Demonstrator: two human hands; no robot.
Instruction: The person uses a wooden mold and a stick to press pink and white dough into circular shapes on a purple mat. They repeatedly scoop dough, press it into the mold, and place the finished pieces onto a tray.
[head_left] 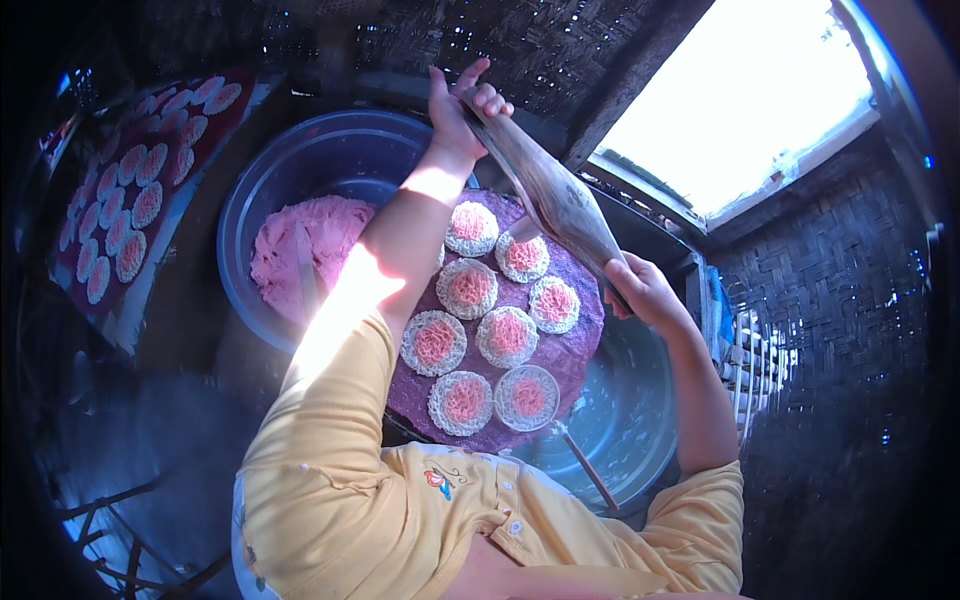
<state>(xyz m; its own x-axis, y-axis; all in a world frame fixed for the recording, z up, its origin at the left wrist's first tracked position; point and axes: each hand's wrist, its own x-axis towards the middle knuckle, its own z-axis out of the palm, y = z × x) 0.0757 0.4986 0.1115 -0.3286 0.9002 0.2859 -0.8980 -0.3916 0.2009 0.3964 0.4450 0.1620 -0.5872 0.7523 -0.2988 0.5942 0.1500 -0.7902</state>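
Note:
My left hand is at the upper end of a long wooden lever, some fingers curled over it and others raised. My right hand grips its lower right end. A small metal piece shows beneath the lever's middle. Below lies a round purple board bearing several lacy white discs with pink centres. A clear ring surrounds the disc at the lower right. My left forearm partly hides the board's left side.
A blue basin holds pink dough; a teal basin with a stick sits under the board's right side. At left, a red tray carries several more discs. Woven walls and a bright window border the space.

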